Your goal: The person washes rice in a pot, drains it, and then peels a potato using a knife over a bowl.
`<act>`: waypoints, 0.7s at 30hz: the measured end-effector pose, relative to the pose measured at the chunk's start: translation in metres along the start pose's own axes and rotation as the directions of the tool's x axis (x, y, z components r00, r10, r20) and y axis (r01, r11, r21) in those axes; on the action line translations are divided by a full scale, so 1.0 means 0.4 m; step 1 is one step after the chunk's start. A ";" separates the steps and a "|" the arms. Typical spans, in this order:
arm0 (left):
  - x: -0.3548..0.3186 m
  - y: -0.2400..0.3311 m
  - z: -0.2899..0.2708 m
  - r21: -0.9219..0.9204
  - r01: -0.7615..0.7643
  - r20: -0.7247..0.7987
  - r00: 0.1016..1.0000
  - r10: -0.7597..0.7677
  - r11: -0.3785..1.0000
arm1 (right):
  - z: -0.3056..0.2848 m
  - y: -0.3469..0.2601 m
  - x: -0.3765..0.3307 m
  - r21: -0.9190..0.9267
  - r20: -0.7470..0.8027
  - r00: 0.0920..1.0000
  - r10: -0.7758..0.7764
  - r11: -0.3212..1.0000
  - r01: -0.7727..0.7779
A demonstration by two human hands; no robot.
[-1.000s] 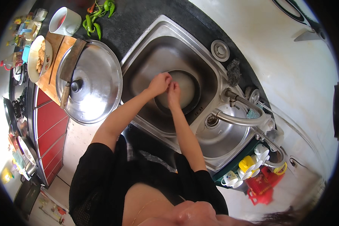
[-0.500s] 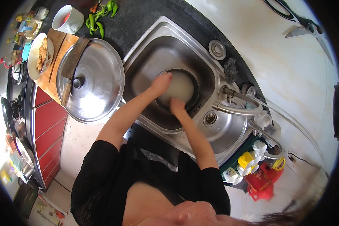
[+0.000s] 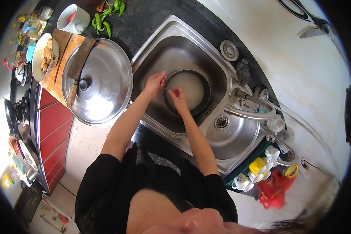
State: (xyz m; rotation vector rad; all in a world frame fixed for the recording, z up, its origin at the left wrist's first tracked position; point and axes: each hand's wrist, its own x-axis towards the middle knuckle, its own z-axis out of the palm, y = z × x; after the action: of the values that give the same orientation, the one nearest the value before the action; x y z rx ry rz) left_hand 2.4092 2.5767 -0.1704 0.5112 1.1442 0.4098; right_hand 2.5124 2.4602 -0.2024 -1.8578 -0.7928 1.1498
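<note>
- The dark round pot (image 3: 187, 93) stands in the larger basin of the steel sink (image 3: 175, 43), holding cloudy white water; what lies beneath the water cannot be told
- The left hand (image 3: 155, 82) touches the pot's rim with fingers loosely curled, gripping nothing clearly; the right hand (image 3: 178, 96) hovers over the water, fingertips pinched, and whether they hold anything is too small to tell
- Judged from this, steadying the rim with one hand while the other works gently would keep the water from slopping over
- The bent tap (image 3: 249, 113) reaches beside the pot; a big steel lid (image 3: 101, 84) rests on the worktop (image 3: 156, 19) to the left
</note>
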 end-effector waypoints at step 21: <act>0.068 -0.256 0.122 0.847 -0.452 0.521 0.811 0.266 -0.281 | -0.159 0.086 0.004 -0.935 0.148 0.982 0.116 0.341 0.100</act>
State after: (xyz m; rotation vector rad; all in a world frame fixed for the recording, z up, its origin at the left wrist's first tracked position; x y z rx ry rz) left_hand 2.4694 2.4999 -0.2342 2.4235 0.9080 -0.1545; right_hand 2.5745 2.4255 -0.2156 -2.6875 -1.8829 0.8938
